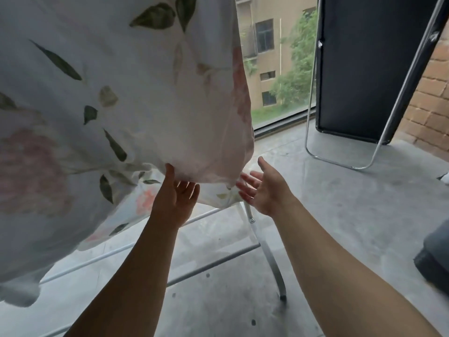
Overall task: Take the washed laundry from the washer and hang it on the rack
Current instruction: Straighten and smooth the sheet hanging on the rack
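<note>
A large white sheet (116, 93) printed with green leaves and pink flowers hangs down across the upper left, draped over the rack. The rack's white metal rails and leg (267, 254) show below it. My left hand (176, 198) reaches up under the sheet's lower edge, thumb and fingertips touching the cloth, fingers apart. My right hand (263, 188) is open, palm turned left, just to the right of the sheet's bottom corner, its fingertips at the hem. The washer is not in view.
A grey concrete floor (340, 203) spreads below. A dark panel (364, 64) leans against the brick wall (432, 98) at the right, framed by a metal tube stand (340, 164). A window (279, 57) lies behind. A dark object (435, 254) sits at the right edge.
</note>
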{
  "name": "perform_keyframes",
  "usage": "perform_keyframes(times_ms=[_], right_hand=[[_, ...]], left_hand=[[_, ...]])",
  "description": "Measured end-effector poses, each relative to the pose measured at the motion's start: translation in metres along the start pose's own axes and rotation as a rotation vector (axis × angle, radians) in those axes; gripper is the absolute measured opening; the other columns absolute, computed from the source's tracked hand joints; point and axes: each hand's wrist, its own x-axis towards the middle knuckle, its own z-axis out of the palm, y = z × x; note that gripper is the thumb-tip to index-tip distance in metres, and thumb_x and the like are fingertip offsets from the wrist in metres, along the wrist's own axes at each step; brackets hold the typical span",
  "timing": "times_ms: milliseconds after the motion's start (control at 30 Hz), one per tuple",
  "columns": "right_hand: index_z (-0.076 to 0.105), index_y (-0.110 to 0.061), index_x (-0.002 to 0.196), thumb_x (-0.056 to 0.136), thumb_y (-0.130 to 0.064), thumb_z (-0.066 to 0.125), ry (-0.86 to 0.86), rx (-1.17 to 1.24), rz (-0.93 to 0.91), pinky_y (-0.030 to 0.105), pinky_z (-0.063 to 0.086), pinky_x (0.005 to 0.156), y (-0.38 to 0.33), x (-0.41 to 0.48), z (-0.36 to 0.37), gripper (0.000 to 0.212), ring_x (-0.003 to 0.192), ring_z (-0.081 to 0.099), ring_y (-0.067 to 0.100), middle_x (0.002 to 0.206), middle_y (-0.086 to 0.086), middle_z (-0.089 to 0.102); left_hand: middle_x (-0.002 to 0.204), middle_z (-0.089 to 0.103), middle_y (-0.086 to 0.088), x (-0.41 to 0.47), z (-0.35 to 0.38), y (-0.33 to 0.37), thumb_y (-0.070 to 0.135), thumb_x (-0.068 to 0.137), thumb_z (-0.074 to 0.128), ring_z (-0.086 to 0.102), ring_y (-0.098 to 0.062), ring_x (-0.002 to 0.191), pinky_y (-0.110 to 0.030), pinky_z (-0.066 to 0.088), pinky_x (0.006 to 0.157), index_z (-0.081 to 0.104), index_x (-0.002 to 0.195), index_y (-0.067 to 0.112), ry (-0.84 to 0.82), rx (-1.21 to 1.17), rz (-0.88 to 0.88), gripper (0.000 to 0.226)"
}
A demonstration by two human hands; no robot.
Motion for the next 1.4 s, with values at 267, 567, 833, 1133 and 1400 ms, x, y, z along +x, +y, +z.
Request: perform_keyframes(times_ms=[267,567,833,1133,1400], right_hand=[[0.065,-0.02,0.097,0.098,-0.04,0.055,-0.143,0.196,-0.078,0.039,0.054,0.08,-0.021,0.004,0.012,0.023,0.056,0.069,0.018,0.059,0.0,0.067],[0.064,-0.017,0.108,0.091,-0.024,0.068,-0.033,-0.02,-0.142,0.027,0.043,0.075,-0.006,0.037,-0.017,0.018,0.086,0.063,0.014,0.092,-0.005,0.071],[0.06,-0.013,0.121,0.088,-0.028,0.072,0.106,-0.19,-0.21,0.033,0.046,0.085,0.015,0.058,-0.027,0.038,0.101,0.065,0.017,0.107,-0.001,0.069],[0.042,-0.014,0.143,0.094,-0.027,0.061,0.106,-0.324,-0.093,0.043,0.037,0.104,0.02,0.075,-0.037,0.055,0.133,0.046,0.035,0.146,0.017,0.046],[0.06,-0.017,0.106,0.093,-0.033,0.054,0.039,-0.272,-0.078,0.041,0.041,0.094,0.034,0.087,-0.032,0.022,0.112,0.059,0.019,0.117,0.003,0.067]], left_hand=[[0.068,0.06,0.005,0.0,-0.007,-0.021,0.018,0.092,0.067,0.049,-0.006,0.054,-0.018,0.04,0.055,0.062,0.092,0.016,0.044,-0.034,0.101,0.005],[0.075,0.054,0.0,0.02,-0.026,-0.009,0.011,0.094,0.064,0.045,-0.01,0.055,-0.019,0.042,0.045,0.057,0.097,0.011,0.197,-0.024,0.181,0.007],[0.093,0.058,-0.004,0.044,-0.049,-0.018,0.012,0.093,0.066,0.051,-0.014,0.071,-0.024,0.051,0.053,0.056,0.125,0.009,0.245,0.068,0.208,0.033],[0.113,0.061,-0.008,0.057,-0.068,-0.028,0.016,0.094,0.066,0.059,-0.022,0.094,-0.036,0.05,0.077,0.054,0.13,0.011,0.289,0.066,0.141,0.038],[0.121,0.065,-0.009,0.061,-0.063,-0.039,0.029,0.1,0.053,0.055,-0.032,0.124,-0.046,0.046,0.094,0.057,0.12,0.014,0.124,0.002,0.049,0.025]])
